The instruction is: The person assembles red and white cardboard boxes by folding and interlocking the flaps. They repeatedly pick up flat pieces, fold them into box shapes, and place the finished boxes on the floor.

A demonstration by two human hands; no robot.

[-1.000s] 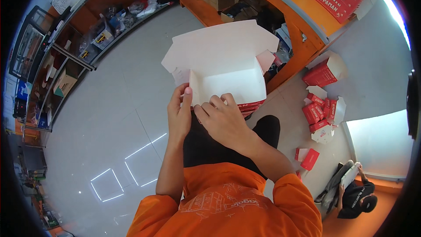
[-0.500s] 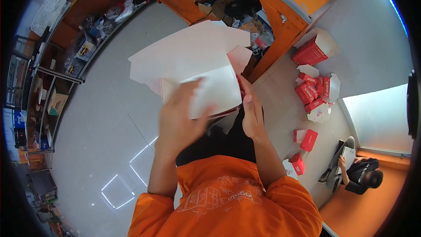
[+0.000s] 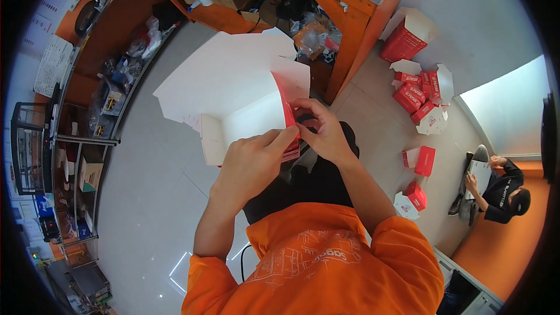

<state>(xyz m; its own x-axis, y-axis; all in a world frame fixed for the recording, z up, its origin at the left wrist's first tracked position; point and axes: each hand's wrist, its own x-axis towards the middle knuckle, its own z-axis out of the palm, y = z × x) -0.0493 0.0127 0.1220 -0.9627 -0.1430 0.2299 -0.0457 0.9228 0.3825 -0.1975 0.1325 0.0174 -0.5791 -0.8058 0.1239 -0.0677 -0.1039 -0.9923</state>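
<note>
A partly folded cardboard box (image 3: 251,119), white inside and red outside, is held over my lap with its large white flaps fanned out on the far side. At its near right corner, my left hand (image 3: 252,163) lies across the near edge and presses its thumb against the red panel. My right hand (image 3: 324,131) pinches the red right-hand wall, thumb and fingers bent at the same corner. Both hands almost meet there, and some fingertips are hidden behind the cardboard. The left wall of the box stands raised.
Several red and white boxes lie on the floor at right, with a larger red box (image 3: 403,44) behind them. An orange workbench (image 3: 350,29) stands ahead, cluttered underneath. Shelves (image 3: 87,139) line the left. A person (image 3: 506,195) sits at far right holding a white flat thing.
My left hand has moved from over the box's inside to its near right corner. The right hand has gone from lying along the side to pinching it. The box's left wall now shows upright.
</note>
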